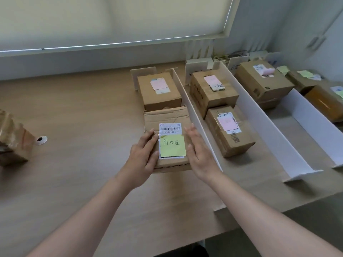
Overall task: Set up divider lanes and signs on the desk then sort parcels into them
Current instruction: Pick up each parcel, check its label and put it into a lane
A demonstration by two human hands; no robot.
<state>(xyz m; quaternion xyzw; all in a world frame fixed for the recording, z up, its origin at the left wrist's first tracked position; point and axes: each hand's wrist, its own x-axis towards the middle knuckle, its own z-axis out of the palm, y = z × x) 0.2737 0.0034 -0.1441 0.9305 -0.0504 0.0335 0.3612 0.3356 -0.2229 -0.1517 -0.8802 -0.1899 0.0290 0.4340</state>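
The wooden desk [78, 112] carries three long white dividers [196, 115] that form lanes. Brown boxes fill the lanes to the right, the nearest one [230, 130] wearing a pink note. At the desk's far left sits a taped package [13, 141] beside a small white tape roll [41, 140]. In the leftmost lane, the flat parcel [167, 117] with a green sticky note [172, 145] lies behind a taller box [159, 91]. The left hand [143, 156] rests straight fingers on its left edge; the right hand [200, 154], open-palmed, stands between parcel and divider, gripping nothing.
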